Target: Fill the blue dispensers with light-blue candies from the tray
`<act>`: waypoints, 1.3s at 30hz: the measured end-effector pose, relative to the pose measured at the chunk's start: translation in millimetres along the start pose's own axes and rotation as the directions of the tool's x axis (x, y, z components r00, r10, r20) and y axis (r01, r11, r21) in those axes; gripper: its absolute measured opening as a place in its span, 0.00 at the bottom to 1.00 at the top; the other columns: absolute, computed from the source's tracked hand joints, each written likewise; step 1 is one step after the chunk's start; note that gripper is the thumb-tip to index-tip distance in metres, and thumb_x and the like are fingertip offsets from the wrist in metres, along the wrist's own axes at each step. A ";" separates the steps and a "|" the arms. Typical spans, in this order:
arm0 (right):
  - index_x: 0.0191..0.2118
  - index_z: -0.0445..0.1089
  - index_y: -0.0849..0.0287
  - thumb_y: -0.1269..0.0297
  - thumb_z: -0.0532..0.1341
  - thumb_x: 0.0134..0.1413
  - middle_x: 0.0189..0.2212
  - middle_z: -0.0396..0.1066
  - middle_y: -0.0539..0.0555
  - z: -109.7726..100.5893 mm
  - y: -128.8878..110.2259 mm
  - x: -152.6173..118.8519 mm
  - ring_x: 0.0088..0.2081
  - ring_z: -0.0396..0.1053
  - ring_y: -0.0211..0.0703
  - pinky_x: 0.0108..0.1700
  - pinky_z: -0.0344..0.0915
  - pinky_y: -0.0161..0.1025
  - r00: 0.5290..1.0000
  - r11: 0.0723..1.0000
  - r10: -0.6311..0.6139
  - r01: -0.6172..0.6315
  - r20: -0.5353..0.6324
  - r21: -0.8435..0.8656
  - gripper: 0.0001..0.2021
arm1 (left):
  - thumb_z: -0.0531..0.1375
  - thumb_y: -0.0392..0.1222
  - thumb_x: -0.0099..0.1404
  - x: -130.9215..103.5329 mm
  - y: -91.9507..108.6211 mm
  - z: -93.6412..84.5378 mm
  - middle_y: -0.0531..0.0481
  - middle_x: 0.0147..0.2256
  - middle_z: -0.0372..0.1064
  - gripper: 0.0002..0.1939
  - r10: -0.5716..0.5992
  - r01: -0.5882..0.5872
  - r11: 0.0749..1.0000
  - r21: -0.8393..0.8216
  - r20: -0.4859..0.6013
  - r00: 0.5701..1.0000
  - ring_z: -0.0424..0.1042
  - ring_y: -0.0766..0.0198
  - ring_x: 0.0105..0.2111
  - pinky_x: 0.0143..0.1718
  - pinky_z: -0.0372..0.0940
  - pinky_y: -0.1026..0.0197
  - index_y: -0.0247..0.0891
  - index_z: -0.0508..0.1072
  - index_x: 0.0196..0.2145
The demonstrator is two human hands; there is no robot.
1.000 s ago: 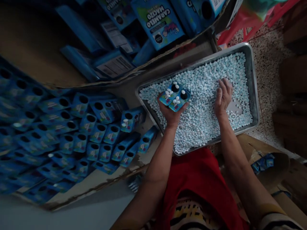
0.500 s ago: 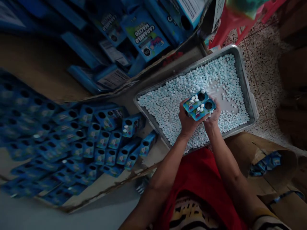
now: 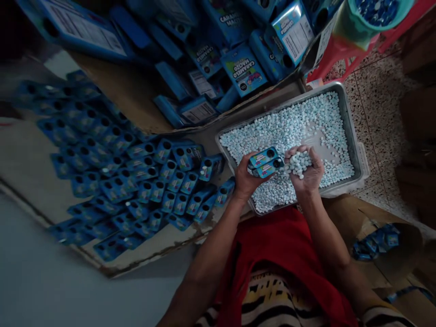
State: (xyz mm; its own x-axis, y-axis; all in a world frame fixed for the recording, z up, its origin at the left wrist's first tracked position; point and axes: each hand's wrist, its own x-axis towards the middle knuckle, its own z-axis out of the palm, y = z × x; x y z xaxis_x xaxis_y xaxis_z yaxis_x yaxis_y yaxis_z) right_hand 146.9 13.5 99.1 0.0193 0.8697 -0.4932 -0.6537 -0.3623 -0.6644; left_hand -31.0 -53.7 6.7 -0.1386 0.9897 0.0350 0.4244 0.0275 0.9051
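Note:
My left hand (image 3: 245,179) grips two small blue candy boxes (image 3: 265,162) side by side, their tops with round dark holes facing up. Beside them my right hand (image 3: 308,179) is cupped palm up, holding a heap of small white and pale blue candies (image 3: 299,163). Both hands are over a metal tray (image 3: 354,150) spread with the same candies, its grey bottom showing through right of the middle. To the left, rows of blue boxes (image 3: 146,190) with round holes stand on the table.
A large cardboard box (image 3: 116,97) full of blue candy boxes is at the top. A teal bucket (image 3: 371,32) with blue wrapped pieces sits on a red stool (image 3: 327,63). Lower right, an open brown carton (image 3: 405,236) contains blue packets.
My hands have moved apart: the left went left with the two boxes, while the right now shows a heap of candies. Loose candies on the box tops are gone. The camera view has shifted.

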 end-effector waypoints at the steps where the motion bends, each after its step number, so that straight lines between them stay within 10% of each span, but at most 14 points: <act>1: 0.34 0.71 0.51 0.42 0.63 0.62 0.30 0.75 0.51 3.9 0.4 -1.4 0.36 0.78 0.46 0.43 0.78 0.47 0.999 0.997 -0.032 0.033 0.016 -0.068 0.17 | 0.82 0.58 0.49 -2.3 0.8 2.3 0.44 0.49 0.79 0.43 -0.028 0.028 0.999 -0.019 -0.011 1.000 0.82 0.49 0.48 0.51 0.77 0.48 0.43 0.72 0.57; 7: 0.30 0.73 0.49 0.44 0.57 0.62 0.33 0.76 0.55 11.3 5.6 -2.4 0.43 0.75 0.52 0.54 0.74 0.53 0.949 0.866 -0.295 0.313 0.109 -0.390 0.18 | 0.82 0.56 0.49 -0.1 7.3 9.5 0.44 0.51 0.79 0.43 -0.026 0.026 1.000 -0.009 -0.004 1.000 0.80 0.47 0.51 0.55 0.75 0.47 0.44 0.72 0.57; 16: 0.35 0.71 0.49 0.39 0.48 0.71 0.34 0.71 0.54 23.7 23.8 -1.4 0.42 0.74 0.49 0.57 0.72 0.52 0.930 0.825 -0.366 0.316 -0.018 -0.469 0.24 | 0.80 0.54 0.52 -6.7 13.0 6.0 0.44 0.52 0.79 0.40 -0.015 0.012 0.999 0.032 0.085 0.996 0.80 0.47 0.53 0.57 0.74 0.46 0.44 0.73 0.58; 25: 0.47 0.77 0.44 0.42 0.48 0.74 0.51 0.79 0.54 1.2 20.8 -30.1 0.58 0.76 0.53 0.71 0.63 0.61 0.869 0.725 -0.418 0.495 0.267 -0.478 0.23 | 0.81 0.60 0.48 -4.4 -14.2 1.2 0.42 0.54 0.79 0.44 0.015 -0.004 0.995 -0.099 0.104 0.994 0.80 0.46 0.56 0.60 0.76 0.43 0.45 0.73 0.58; 27: 0.49 0.77 0.44 0.47 0.52 0.74 0.54 0.78 0.55 -29.7 15.8 -33.9 0.60 0.75 0.54 0.69 0.66 0.62 0.871 0.615 -0.412 0.482 0.267 -0.624 0.17 | 0.81 0.63 0.47 -2.0 -21.9 2.7 0.42 0.54 0.79 0.46 -0.025 0.036 0.984 -0.177 0.064 0.998 0.81 0.45 0.54 0.57 0.77 0.42 0.46 0.72 0.58; 30: 0.50 0.77 0.47 0.49 0.62 0.69 0.58 0.76 0.59 -87.2 18.6 -34.7 0.63 0.72 0.60 0.68 0.66 0.66 0.868 0.202 -0.326 0.450 0.374 -0.870 0.13 | 0.81 0.64 0.47 2.6 -28.7 8.1 0.43 0.55 0.79 0.47 -0.077 0.096 0.953 -0.288 0.076 0.994 0.82 0.45 0.52 0.52 0.80 0.41 0.50 0.70 0.59; 33: 0.62 0.73 0.49 0.40 0.69 0.59 0.73 0.62 0.64 -126.7 34.1 -23.5 0.76 0.55 0.71 0.74 0.57 0.72 0.837 -0.137 0.045 0.545 0.545 -0.827 0.30 | 0.80 0.64 0.51 7.1 -33.8 16.5 0.45 0.57 0.78 0.45 -0.110 0.133 0.921 -0.367 0.084 0.990 0.83 0.46 0.52 0.51 0.81 0.42 0.52 0.69 0.60; 36: 0.63 0.74 0.45 0.37 0.70 0.57 0.77 0.58 0.60 -136.5 50.0 4.0 0.79 0.48 0.72 0.76 0.51 0.72 0.756 -0.259 0.286 0.652 0.588 -0.712 0.32 | 0.80 0.65 0.50 8.5 -43.9 23.4 0.45 0.59 0.77 0.46 -0.115 0.129 0.919 -0.373 0.059 0.992 0.80 0.46 0.57 0.57 0.79 0.41 0.52 0.68 0.60; 39: 0.56 0.78 0.46 0.44 0.70 0.60 0.71 0.67 0.60 -133.3 54.9 40.0 0.73 0.61 0.69 0.71 0.60 0.67 0.755 -0.286 0.254 0.656 0.605 -0.698 0.22 | 0.81 0.66 0.46 6.0 -54.4 24.5 0.44 0.58 0.75 0.50 -0.157 0.147 0.929 -0.338 -0.001 0.988 0.80 0.46 0.57 0.58 0.78 0.42 0.50 0.67 0.60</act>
State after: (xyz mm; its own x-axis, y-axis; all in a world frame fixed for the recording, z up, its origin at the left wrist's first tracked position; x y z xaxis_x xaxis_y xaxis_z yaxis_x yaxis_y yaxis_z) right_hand 212.7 -16.3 -32.0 -0.6091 0.7671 -0.2015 0.7281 0.4401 -0.5256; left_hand -33.0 -45.8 -52.6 -0.2045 0.9730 -0.1072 0.0714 0.1240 0.9897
